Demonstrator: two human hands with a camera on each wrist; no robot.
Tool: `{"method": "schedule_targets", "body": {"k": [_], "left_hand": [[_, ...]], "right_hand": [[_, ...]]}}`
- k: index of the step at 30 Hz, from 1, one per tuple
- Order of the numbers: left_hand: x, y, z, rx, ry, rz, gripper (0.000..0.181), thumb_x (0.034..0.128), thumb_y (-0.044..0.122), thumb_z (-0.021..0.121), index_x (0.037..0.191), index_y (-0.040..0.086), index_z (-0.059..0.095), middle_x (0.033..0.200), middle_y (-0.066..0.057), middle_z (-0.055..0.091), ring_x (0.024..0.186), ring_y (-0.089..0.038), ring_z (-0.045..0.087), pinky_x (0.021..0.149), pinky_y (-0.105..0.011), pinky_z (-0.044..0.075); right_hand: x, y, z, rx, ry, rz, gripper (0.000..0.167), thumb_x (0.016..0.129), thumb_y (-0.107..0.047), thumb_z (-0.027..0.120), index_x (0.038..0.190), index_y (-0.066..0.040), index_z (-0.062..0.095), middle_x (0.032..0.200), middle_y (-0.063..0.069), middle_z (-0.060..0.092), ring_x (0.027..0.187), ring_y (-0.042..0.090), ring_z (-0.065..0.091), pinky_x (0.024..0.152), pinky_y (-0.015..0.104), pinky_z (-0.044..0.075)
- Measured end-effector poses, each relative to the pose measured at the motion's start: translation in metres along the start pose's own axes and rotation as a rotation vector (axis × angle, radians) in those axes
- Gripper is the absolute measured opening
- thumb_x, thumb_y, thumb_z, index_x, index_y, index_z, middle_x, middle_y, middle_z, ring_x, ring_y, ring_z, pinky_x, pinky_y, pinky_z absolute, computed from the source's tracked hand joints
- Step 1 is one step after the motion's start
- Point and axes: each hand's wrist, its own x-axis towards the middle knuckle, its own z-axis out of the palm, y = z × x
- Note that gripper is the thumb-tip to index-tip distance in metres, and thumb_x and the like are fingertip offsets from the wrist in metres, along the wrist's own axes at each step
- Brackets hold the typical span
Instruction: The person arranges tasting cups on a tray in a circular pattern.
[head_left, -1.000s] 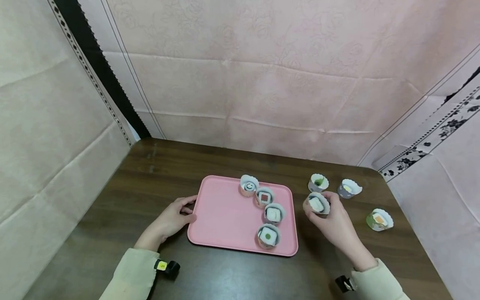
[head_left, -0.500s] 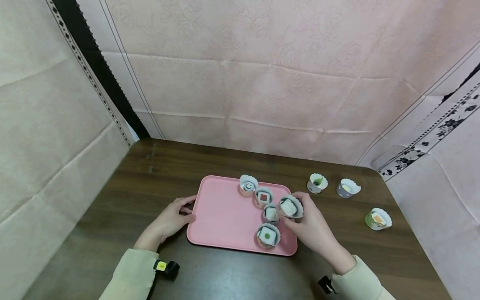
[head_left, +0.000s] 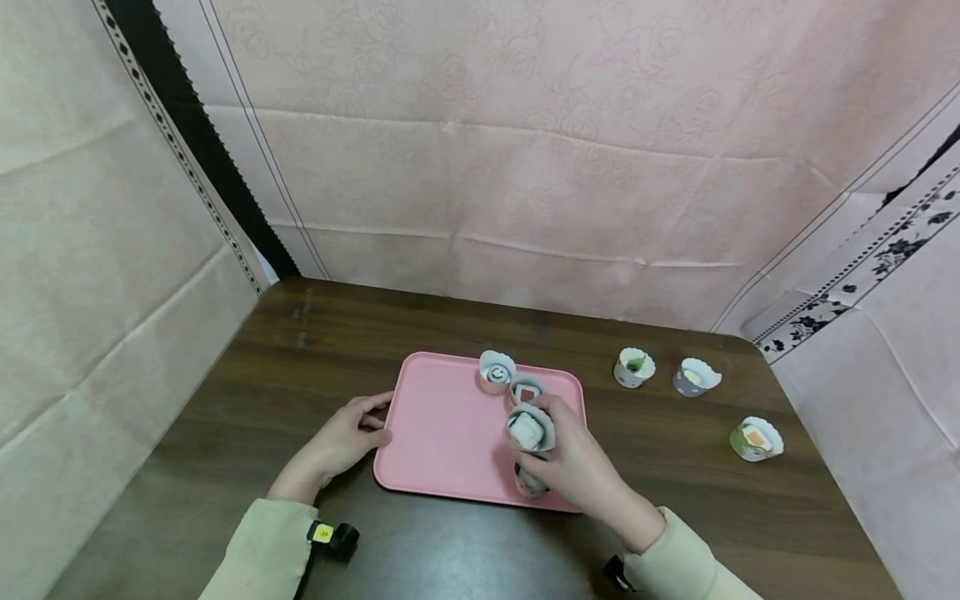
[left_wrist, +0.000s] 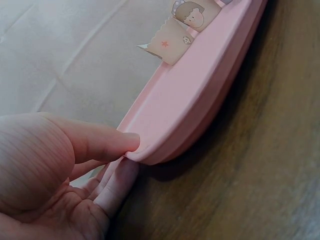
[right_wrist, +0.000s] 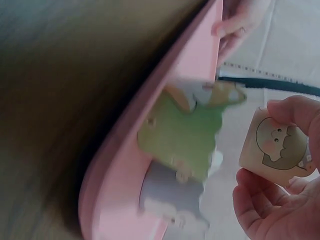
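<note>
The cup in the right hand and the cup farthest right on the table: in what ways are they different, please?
The held cup is in the right hand, above the pink tray; the farthest-right cup rests on the brown table. The held cup has a beige wall with a drawn face, the farthest-right cup a wall with green on it. Both contain something whitish, but only the farthest-right cup shows an orange patch inside.

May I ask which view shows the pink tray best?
The head view: from above, the pink tray shows nearly whole, cups and the right hand hiding some. The left wrist view shows the end the left hand grips; the right wrist's, only part.
</note>
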Motion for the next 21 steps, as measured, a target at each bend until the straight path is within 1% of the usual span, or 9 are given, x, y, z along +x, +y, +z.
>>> {"method": "schedule_targets", "body": {"k": [2, 5, 8, 12, 15, 21], "left_hand": [[-0.001, 0.000, 0.000, -0.002, 0.000, 0.001, 0.058, 0.0902, 0.007, 0.066, 0.145, 0.013, 0.046, 0.141, -0.012, 0.039, 0.108, -0.026, 0.051, 0.079, -0.034, 0.050], [-0.001, 0.001, -0.001, -0.006, -0.002, 0.002, 0.058, 0.0902, 0.007, 0.066, 0.145, 0.013, 0.046, 0.141, -0.012, 0.039, 0.108, -0.026, 0.051, 0.079, -0.034, 0.050], [-0.001, 0.001, -0.001, -0.008, -0.002, 0.000, 0.058, 0.0903, 0.007, 0.066, 0.145, 0.013, 0.046, 0.141, -0.012, 0.039, 0.108, -0.026, 0.050, 0.079, -0.034, 0.049], [-0.001, 0.000, -0.001, -0.007, -0.002, 0.001, 0.058, 0.0905, 0.008, 0.066, 0.145, 0.013, 0.045, 0.141, -0.011, 0.040, 0.109, -0.026, 0.050, 0.079, -0.034, 0.049], [-0.001, -0.001, 0.000, -0.004, -0.002, -0.003, 0.059, 0.0903, 0.008, 0.066, 0.145, 0.014, 0.046, 0.141, -0.010, 0.040, 0.109, -0.026, 0.050, 0.079, -0.034, 0.049], [0.000, -0.002, 0.001, -0.001, 0.001, -0.023, 0.059, 0.0898, 0.007, 0.066, 0.144, 0.017, 0.046, 0.140, -0.008, 0.040, 0.109, -0.025, 0.051, 0.079, -0.034, 0.050]], "right_hand": [[0.001, -0.003, 0.006, -0.015, -0.015, -0.020, 0.062, 0.075, -0.017, 0.084, 0.126, -0.011, 0.049, 0.115, -0.004, 0.055, 0.104, 0.009, 0.053, 0.091, 0.036, 0.046], [0.002, -0.007, 0.015, -0.036, -0.049, -0.029, 0.063, 0.074, -0.017, 0.084, 0.126, -0.011, 0.050, 0.115, -0.004, 0.055, 0.106, 0.010, 0.052, 0.093, 0.036, 0.045], [0.003, -0.008, 0.023, -0.056, -0.096, -0.034, 0.061, 0.074, -0.019, 0.084, 0.124, -0.015, 0.049, 0.112, -0.005, 0.057, 0.104, 0.009, 0.053, 0.092, 0.035, 0.045], [0.003, -0.006, 0.032, -0.077, -0.148, -0.044, 0.056, 0.076, -0.023, 0.083, 0.120, -0.017, 0.050, 0.107, -0.008, 0.057, 0.098, 0.007, 0.054, 0.088, 0.031, 0.046], [0.003, -0.005, 0.037, -0.119, -0.164, -0.062, 0.053, 0.076, -0.028, 0.083, 0.118, -0.017, 0.052, 0.104, -0.009, 0.057, 0.096, 0.008, 0.054, 0.086, 0.031, 0.046], [0.002, -0.004, 0.043, -0.227, -0.190, -0.085, 0.054, 0.075, -0.031, 0.082, 0.118, -0.016, 0.054, 0.104, -0.008, 0.057, 0.095, 0.013, 0.051, 0.087, 0.036, 0.044]]}}
